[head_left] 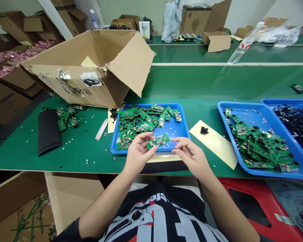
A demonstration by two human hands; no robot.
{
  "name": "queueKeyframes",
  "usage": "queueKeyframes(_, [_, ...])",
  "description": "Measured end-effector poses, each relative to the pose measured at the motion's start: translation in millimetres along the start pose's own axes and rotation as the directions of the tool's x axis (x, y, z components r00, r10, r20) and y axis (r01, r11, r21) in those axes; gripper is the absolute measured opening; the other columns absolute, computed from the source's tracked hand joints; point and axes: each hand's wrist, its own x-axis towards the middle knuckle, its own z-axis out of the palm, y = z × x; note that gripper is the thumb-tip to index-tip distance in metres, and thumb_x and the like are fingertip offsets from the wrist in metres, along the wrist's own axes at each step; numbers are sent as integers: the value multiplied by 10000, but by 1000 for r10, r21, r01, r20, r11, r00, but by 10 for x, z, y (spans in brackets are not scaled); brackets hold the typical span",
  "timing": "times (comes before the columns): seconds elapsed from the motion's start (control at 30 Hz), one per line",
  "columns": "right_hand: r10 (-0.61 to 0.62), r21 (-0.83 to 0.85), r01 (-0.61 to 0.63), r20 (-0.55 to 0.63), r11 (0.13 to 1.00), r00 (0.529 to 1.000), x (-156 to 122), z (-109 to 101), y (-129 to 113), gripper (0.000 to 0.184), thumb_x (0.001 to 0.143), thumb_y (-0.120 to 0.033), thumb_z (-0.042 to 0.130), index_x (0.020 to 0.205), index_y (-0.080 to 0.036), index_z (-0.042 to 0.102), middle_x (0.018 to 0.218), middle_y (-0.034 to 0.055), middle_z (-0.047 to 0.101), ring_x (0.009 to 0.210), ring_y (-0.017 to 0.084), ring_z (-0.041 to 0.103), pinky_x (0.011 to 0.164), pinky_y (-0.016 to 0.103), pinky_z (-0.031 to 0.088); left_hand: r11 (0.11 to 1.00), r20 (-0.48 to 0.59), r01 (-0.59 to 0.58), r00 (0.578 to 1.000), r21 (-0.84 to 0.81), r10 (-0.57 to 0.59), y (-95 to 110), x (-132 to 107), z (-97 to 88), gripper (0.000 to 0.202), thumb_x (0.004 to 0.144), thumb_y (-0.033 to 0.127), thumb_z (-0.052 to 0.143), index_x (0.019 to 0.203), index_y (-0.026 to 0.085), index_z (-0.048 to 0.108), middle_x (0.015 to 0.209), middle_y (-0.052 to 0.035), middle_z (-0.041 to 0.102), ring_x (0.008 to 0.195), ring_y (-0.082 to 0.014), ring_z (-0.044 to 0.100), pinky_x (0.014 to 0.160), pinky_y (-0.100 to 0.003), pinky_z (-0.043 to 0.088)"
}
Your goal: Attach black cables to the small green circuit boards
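My left hand (138,151) pinches a small green circuit board (158,141) by its left end, just above the near edge of a blue tray (175,129) heaped with several similar boards. My right hand (190,153) is right beside the board's other end, thumb and forefinger pressed together on something tiny and dark that I cannot make out. Both hands hover over the front edge of the green table (91,148).
An open cardboard box (91,67) lies tipped at the back left. Loose boards (67,116) and a black sheet (48,131) lie left. A yellow card (215,143) carries a small black part (204,130). Two blue trays (244,114) right hold boards and black parts.
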Motion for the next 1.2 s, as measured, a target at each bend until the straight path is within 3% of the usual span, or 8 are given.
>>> queueKeyframes(0.17, [198, 241, -181, -46, 953, 979, 32, 84, -16, 289, 724, -372, 723, 880, -217, 535, 944, 34, 677, 659, 118, 655, 676, 298, 558, 901, 152, -310, 949, 304, 275, 13, 18, -47, 414, 812, 143, 622, 1208, 196, 513, 1086, -103, 652, 1017, -180, 639, 853, -298, 549])
queueKeyframes(0.37, [357, 524, -303, -2, 796, 934, 88, 202, -12, 434, 654, -400, 777, 914, -225, 477, 693, -50, 658, 574, 128, 650, 574, 265, 520, 416, 457, -758, 641, 502, 617, 29, 66, -49, 394, 860, 29, 482, 1219, 188, 512, 988, -85, 678, 924, -165, 646, 782, -296, 554])
queueKeyframes(0.47, [377, 566, -306, -9, 766, 926, 89, 240, 9, 433, 635, -332, 796, 913, -226, 481, 687, -62, 651, 586, 117, 644, 599, 260, 522, 444, 443, -758, 644, 477, 623, 11, 53, -27, 303, 850, 19, 476, 1083, 186, 573, 942, -73, 666, 911, -156, 640, 784, -293, 551])
queueKeyframes(0.67, [363, 552, -272, -59, 788, 930, 101, 222, 72, 415, 629, -281, 790, 911, -224, 492, 704, -55, 654, 617, 92, 611, 611, 223, 507, 739, 504, -557, 794, 379, 340, 126, -25, 13, 264, 802, 101, 575, 1046, 199, 597, 1242, -142, 540, 1163, -229, 542, 939, -380, 496])
queueKeyframes(0.83, [280, 398, -227, -81, 889, 956, 91, 205, 124, 364, 652, -268, 765, 908, -218, 511, 714, -37, 638, 644, 99, 604, 621, 227, 503, 971, 345, -14, 936, 240, -72, 229, 39, 38, 272, 829, 382, 592, 1015, 186, 611, 1171, -123, 590, 985, -218, 616, 819, -352, 521])
queueKeyframes(0.97, [169, 286, -144, -67, 947, 983, 37, 248, 108, 276, 720, -297, 712, 914, -219, 533, 764, -16, 621, 700, 112, 620, 636, 237, 521, 928, 319, 337, 872, 160, -372, 216, 132, 85, 319, 777, 326, 633, 1041, 155, 585, 944, -53, 629, 616, -94, 566, 558, -227, 458])
queueKeyframes(1.07, [61, 181, -46, -79, 982, 995, 9, 224, 85, 204, 802, -342, 633, 935, -224, 532, 799, 3, 615, 706, 131, 635, 625, 268, 543, 912, 373, 399, 835, 96, -405, 234, 150, 130, 206, 743, 296, 653, 872, 143, 604, 766, 4, 598, 597, -83, 545, 569, -216, 448])
queueKeyframes(1.2, [-106, -68, 97, -146, 993, 984, 14, 83, 55, 89, 873, -310, 544, 895, -225, 562, 973, 58, 593, 845, 170, 645, 704, 332, 557, 907, 268, 421, 876, -19, -401, 264, 130, 183, 227, 697, 293, 690, 841, 146, 594, 764, 13, 580, 627, -85, 541, 579, -215, 468])
